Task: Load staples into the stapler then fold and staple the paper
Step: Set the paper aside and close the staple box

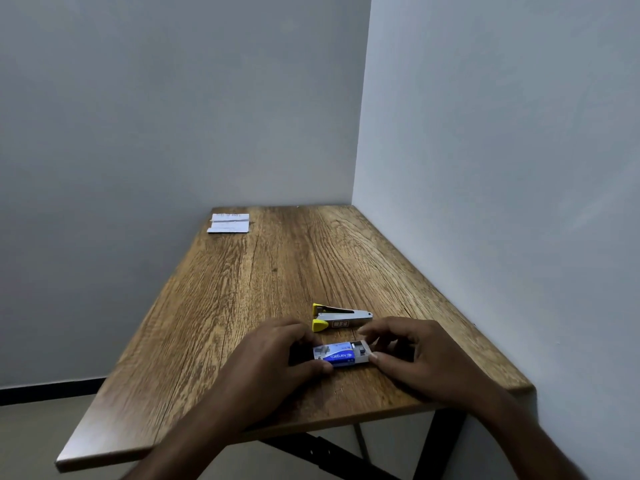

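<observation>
A small blue staple box [337,356] lies on the wooden table [242,289] near its front edge. My left hand [277,351] grips the box's left end. My right hand [412,351] pinches the pale inner tray, which sticks out of the box's right end. Just behind the box lies a silver stapler with yellow ends [337,318], its top swung open; neither hand touches it. A white folded paper [229,223] rests at the table's far left corner.
The table stands in a corner, with grey walls [485,168] at the back and along the right side. Its left and front edges drop to a tiled floor [34,438]. A black table leg frame shows below the front edge.
</observation>
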`<state>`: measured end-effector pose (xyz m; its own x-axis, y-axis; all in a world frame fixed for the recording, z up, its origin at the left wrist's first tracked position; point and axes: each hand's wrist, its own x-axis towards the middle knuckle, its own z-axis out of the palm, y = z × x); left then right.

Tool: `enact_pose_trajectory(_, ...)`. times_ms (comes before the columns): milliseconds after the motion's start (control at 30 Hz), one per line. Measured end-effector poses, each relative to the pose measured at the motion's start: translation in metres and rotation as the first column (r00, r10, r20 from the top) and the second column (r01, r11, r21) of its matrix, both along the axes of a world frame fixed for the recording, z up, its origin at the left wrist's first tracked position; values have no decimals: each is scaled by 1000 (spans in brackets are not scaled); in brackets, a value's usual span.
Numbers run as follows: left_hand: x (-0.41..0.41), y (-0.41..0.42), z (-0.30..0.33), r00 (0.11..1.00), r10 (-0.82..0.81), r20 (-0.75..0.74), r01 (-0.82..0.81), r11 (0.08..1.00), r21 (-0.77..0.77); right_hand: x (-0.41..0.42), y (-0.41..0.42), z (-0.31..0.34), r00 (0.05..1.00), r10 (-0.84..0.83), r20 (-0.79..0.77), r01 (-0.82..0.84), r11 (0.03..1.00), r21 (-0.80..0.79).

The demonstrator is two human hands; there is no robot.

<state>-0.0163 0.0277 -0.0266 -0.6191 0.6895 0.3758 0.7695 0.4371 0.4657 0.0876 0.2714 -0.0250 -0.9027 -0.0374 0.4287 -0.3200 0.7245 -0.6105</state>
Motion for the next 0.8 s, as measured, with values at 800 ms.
enact_pose_trajectory(800,-1,0,-1,1000,-3,-28,3,1000,7,-4,-10,5,998,31,-61,-26,997,79)
